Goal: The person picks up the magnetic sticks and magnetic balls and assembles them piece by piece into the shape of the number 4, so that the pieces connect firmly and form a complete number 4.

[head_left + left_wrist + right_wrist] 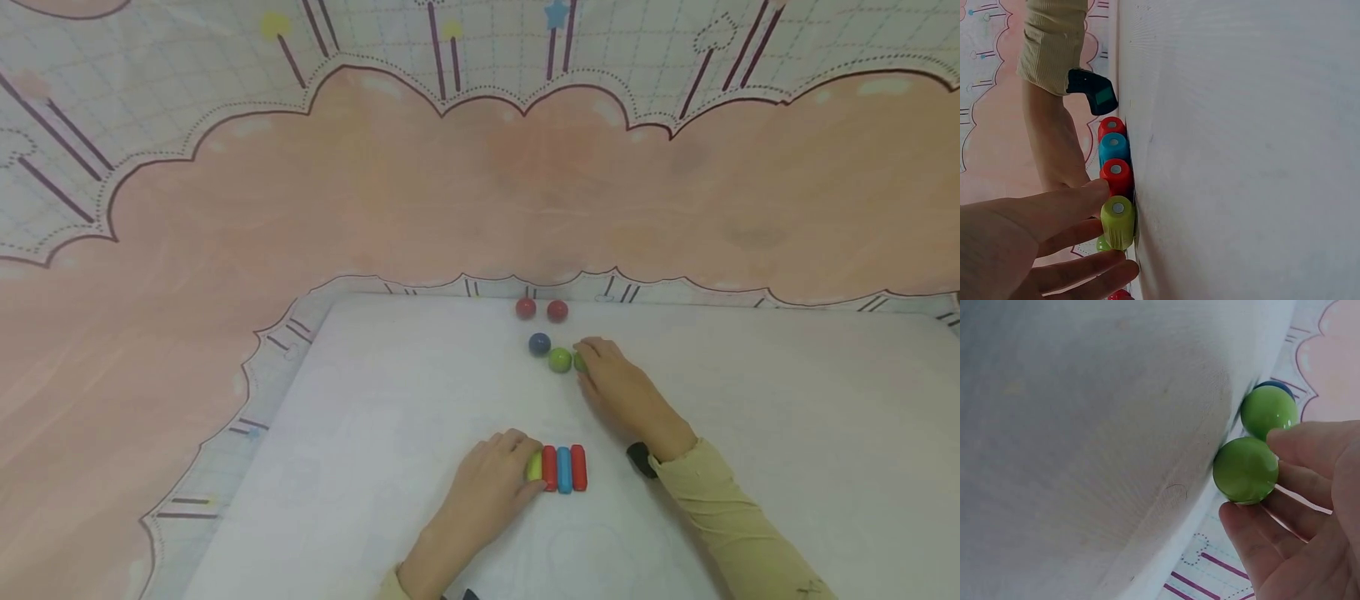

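Four short rods lie flat side by side on the table (390, 417), running left to right: a yellow-green rod (534, 467), a red rod (549, 468), a blue rod (565, 470) and an outer red rod (579, 467). Each shows a pale round disc in one end. The left hand (487, 479) holds the yellow-green one. Beyond them, a glossy green ball (1245, 470) sits in the right hand's (622, 387) fingers, just beside a second green ball (559, 360); a blue ball (539, 344) and two red balls (526, 308) stand farther off.

Kind of place unclear; play-corner look: white tabletop (375, 392), peach star-print backdrop (525, 192), coloured balls (559, 360).
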`<state>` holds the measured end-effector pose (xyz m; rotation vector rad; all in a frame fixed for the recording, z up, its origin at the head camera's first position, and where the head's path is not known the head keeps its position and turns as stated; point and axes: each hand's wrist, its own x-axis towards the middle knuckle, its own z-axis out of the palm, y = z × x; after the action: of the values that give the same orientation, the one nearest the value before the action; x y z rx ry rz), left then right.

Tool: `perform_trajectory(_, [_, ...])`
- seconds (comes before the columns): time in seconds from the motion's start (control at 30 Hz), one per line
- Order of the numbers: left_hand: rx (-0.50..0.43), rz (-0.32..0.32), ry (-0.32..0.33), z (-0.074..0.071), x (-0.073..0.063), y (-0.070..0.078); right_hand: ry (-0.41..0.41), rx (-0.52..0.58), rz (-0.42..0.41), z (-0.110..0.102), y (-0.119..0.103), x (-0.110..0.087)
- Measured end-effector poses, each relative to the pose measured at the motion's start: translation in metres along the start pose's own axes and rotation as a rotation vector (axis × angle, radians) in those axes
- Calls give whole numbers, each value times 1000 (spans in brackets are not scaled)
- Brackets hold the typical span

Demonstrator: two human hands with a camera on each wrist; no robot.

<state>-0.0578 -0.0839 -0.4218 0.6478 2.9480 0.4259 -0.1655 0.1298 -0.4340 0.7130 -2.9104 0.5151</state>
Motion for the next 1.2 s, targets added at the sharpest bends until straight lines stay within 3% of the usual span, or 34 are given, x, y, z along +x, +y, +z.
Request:
perform_trajectory(0.33, [-11, -17, -2, -1, 0, 1, -42, -39, -10, -1, 0, 2])
perform_trajectory(0.9, [11, -29, 8, 0, -1, 1, -12, -30, 20, 1, -2, 4])
perform_trajectory(1.2, [-36, -70, -1, -1, 1, 5, 12, -22, 18, 1, -2, 4])
